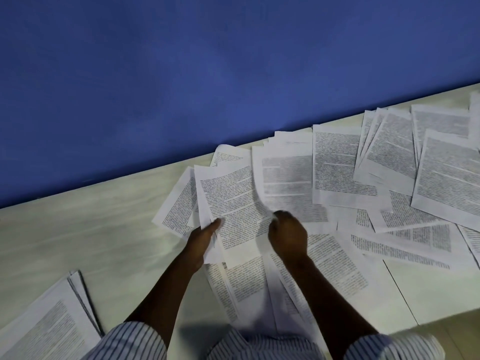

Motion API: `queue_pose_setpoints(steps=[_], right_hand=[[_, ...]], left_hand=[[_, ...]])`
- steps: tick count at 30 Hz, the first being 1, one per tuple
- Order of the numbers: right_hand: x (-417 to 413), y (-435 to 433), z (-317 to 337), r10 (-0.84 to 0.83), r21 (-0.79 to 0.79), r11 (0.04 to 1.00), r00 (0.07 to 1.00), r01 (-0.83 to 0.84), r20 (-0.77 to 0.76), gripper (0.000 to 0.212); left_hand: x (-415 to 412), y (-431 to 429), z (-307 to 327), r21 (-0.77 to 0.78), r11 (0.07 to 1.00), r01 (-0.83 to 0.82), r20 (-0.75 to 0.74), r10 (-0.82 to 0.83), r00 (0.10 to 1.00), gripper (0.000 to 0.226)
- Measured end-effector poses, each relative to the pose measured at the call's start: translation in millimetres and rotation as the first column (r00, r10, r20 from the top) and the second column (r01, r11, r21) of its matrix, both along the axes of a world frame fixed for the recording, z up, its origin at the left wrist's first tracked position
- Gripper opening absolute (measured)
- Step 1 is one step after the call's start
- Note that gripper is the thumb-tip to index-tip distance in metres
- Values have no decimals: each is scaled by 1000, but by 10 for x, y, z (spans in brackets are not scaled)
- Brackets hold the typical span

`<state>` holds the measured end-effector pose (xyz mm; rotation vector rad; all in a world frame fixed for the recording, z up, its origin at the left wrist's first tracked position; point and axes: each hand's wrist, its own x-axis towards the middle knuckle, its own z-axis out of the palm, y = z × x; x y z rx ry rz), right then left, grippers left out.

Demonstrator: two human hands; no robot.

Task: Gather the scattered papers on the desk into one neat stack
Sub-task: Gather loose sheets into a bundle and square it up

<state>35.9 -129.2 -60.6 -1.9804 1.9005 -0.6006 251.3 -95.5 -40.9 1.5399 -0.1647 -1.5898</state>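
Observation:
Several printed white sheets lie scattered over the pale desk [85,229], from the middle to the far right. My left hand [201,241] grips a small bundle of sheets [231,201] at its lower left edge, thumb on top, lifted a little above the desk. My right hand [287,233] pinches the right edge of the bundle's top sheet, fingers curled. Loose pages [285,178] spread beyond and to the right of both hands. More sheets [246,284] lie under my forearms. A gathered stack [49,326] rests at the near left corner.
A blue wall [207,61] runs along the desk's far edge. A dark seam [400,294] crosses the desk at the near right. My striped sleeves [259,344] fill the bottom of the view.

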Motion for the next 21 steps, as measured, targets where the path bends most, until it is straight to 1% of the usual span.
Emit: queue_pose_setpoints(steps=[2, 3, 5, 7, 9, 10, 12, 13, 14, 15, 17, 18, 19, 21], right_hand=[[179, 301, -65, 115, -49, 992, 993, -113, 33, 17], [267, 435, -108, 176, -64, 983, 983, -173, 50, 17], [402, 664, -153, 321, -38, 947, 942, -319, 102, 13], [424, 786, -159, 462, -23, 885, 871, -466, 167, 34], [315, 829, -95, 483, 12, 862, 829, -507, 281, 43], [217, 837, -46, 454, 27, 875, 838, -484, 304, 44], [-25, 868, -29, 340, 20, 934, 907, -356, 249, 40], [-172, 916, -39, 263, 16, 963, 948, -270, 181, 39], [-304, 979, -42, 187, 37, 981, 978, -191, 94, 45], [-417, 1072, -53, 137, 81, 987, 991, -136, -6, 57], [-576, 1308, -80, 111, 162, 983, 977, -81, -183, 79], [-618, 1394, -109, 114, 190, 979, 967, -70, -229, 85], [-637, 1452, -129, 111, 201, 978, 961, -60, -252, 87], [-629, 1500, -152, 84, 191, 981, 957, -30, -278, 84]], left_hand=[[27, -11, -27, 2, 1000, 14, 11, -14, 1000, 53], [36, -5, -32, 5, 999, 39, 46, -39, 998, 56], [24, 24, -33, -9, 994, 112, 124, -110, 986, 56], [1, 73, -68, 13, 990, 142, 258, -140, 956, 46], [20, 129, -138, 48, 991, 124, 388, -133, 912, 41], [19, 166, -138, 54, 992, 116, 406, -128, 905, 41], [53, 236, -197, 52, 994, 98, 347, -110, 931, 42], [57, 282, -204, 55, 995, 86, 312, -99, 945, 41], [63, 322, -183, 59, 996, 63, 290, -78, 954, 38], [76, 368, -175, 57, 997, 51, 276, -65, 959, 36], [128, 509, -160, 48, 998, 33, 233, -44, 972, 37], [175, 567, -171, 39, 999, 18, 209, -26, 977, 39], [225, 633, -204, 36, 999, 3, 191, -10, 982, 41], [289, 788, -256, 46, 999, -19, 163, 11, 987, 44]])
